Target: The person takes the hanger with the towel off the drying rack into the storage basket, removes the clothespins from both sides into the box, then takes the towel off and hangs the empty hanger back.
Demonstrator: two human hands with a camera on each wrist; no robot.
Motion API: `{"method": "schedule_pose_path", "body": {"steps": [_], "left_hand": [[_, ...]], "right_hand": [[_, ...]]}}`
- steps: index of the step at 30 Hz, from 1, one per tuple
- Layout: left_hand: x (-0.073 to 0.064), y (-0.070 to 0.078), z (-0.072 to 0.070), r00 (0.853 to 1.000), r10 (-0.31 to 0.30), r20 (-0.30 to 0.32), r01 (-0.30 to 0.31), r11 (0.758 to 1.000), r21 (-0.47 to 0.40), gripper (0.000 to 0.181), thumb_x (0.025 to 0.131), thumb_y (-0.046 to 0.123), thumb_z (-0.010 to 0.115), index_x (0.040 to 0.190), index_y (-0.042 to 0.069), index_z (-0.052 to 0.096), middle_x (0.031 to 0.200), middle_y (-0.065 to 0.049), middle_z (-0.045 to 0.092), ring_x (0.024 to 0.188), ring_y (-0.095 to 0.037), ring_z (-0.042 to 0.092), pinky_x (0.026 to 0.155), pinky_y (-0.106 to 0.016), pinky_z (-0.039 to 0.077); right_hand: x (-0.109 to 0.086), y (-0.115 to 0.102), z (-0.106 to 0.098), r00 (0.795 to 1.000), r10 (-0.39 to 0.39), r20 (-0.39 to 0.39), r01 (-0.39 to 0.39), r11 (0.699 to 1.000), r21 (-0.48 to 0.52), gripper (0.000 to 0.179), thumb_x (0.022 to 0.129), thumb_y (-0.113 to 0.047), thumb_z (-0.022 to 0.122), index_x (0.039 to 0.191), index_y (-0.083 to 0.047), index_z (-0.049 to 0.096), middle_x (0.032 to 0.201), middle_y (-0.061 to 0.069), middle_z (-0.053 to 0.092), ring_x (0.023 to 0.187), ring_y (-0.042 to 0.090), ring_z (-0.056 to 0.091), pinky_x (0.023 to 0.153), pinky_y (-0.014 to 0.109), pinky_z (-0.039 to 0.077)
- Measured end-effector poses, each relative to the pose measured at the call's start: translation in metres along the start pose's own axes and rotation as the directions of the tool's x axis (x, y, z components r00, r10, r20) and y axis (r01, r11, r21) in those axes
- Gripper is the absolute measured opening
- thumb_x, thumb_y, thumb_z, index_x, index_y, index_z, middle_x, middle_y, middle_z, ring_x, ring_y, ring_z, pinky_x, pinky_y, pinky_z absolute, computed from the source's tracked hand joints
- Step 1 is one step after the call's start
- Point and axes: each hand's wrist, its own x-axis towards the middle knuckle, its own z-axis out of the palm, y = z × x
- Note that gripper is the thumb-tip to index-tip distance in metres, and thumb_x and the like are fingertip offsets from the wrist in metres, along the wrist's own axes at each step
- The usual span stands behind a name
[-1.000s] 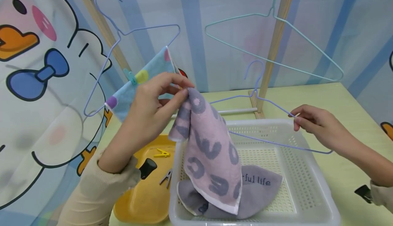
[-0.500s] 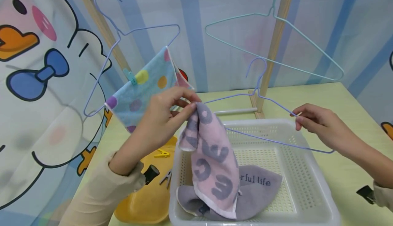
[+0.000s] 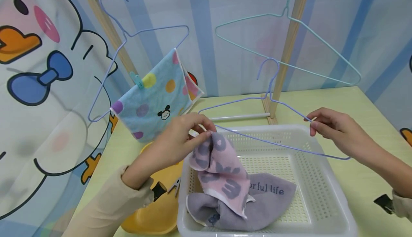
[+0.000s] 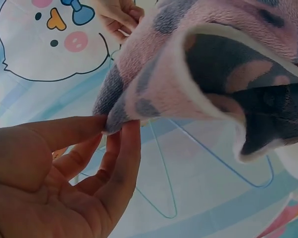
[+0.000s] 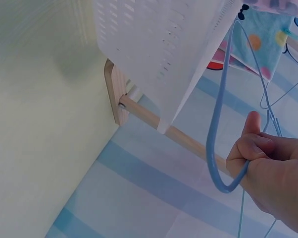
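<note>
My left hand [image 3: 180,136] pinches a corner of a pink and grey patterned towel [image 3: 225,169], which hangs down over the white basket [image 3: 325,179]. In the left wrist view the thumb and fingertips meet at the towel's corner [image 4: 114,116], and its white edge curls open. My right hand [image 3: 334,129] pinches the sloping right arm of a purple-blue wire hanger [image 3: 276,144], held hook-up above the basket. The hanger's left end lies right by the left fingertips. A grey towel [image 3: 273,194] with lettering lies in the basket, partly under the pink one.
A blue dotted towel [image 3: 154,97] hangs from another hanger [image 3: 145,31] at left, held by a teal clip [image 3: 136,79]. A green hanger [image 3: 251,52] hangs at right on the wooden rack [image 3: 291,33]. A yellow tray [image 3: 154,212] with a grey clothespin [image 3: 175,186] stands left of the basket.
My left hand has moved down and to the right with the pink towel, whose lower part now folds onto the grey towel. The right hand and its hanger have barely moved.
</note>
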Motion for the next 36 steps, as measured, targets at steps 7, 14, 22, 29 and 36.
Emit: {"method": "schedule_pose_path", "body": {"steps": [7,14,22,29,36], "left_hand": [[-0.007,-0.011,0.009,0.987,-0.042,0.152,0.043,0.999,-0.003,0.007,0.098,0.008,0.064,0.103,0.012,0.068,0.102,0.004,0.066,0.093,-0.013,0.065,0.078,-0.027,0.055],[-0.014,-0.019,0.011,0.957,-0.032,0.288,0.041,0.999,-0.025,0.011,0.098,0.006,0.064,0.107,0.01,0.068,0.101,0.004,0.067,0.094,-0.011,0.064,0.081,-0.027,0.055],[-0.017,-0.023,0.009,0.964,-0.038,0.263,0.058,0.996,-0.068,0.02,0.104,0.024,0.056,0.112,0.012,0.07,0.105,0.006,0.068,0.097,-0.011,0.064,0.085,-0.032,0.054],[-0.021,-0.03,0.003,0.981,-0.075,0.181,0.088,0.994,-0.066,0.019,0.103,0.023,0.057,0.114,0.013,0.069,0.11,0.002,0.068,0.098,-0.012,0.064,0.085,-0.034,0.054],[-0.027,-0.044,-0.005,0.986,-0.13,0.109,0.136,0.99,-0.046,0.019,0.103,0.028,0.058,0.112,0.015,0.07,0.108,0.0,0.069,0.097,-0.014,0.065,0.084,-0.035,0.054]], "right_hand": [[0.003,-0.004,-0.001,1.0,-0.004,-0.001,0.004,1.0,-0.007,0.016,0.102,0.003,0.051,0.116,0.003,0.06,0.082,0.002,0.063,0.069,0.012,0.048,0.059,0.023,0.04],[0.004,-0.008,-0.003,1.0,-0.005,-0.008,0.005,1.0,-0.02,0.017,0.102,0.003,0.051,0.117,0.004,0.06,0.083,0.0,0.063,0.069,0.011,0.05,0.059,0.022,0.041],[0.007,-0.012,-0.005,1.0,-0.014,-0.015,0.014,1.0,-0.023,0.018,0.102,0.002,0.051,0.118,0.003,0.06,0.084,0.001,0.064,0.069,0.011,0.052,0.061,0.02,0.042],[0.01,-0.017,-0.007,0.999,-0.012,-0.031,0.011,0.999,-0.03,0.018,0.102,0.002,0.052,0.118,0.001,0.06,0.083,0.002,0.064,0.069,0.01,0.054,0.062,0.018,0.044],[0.016,-0.025,-0.01,0.998,-0.012,-0.063,0.007,0.997,-0.082,0.017,0.102,0.002,0.052,0.116,0.002,0.061,0.083,0.0,0.065,0.067,0.009,0.053,0.06,0.017,0.042]]}}
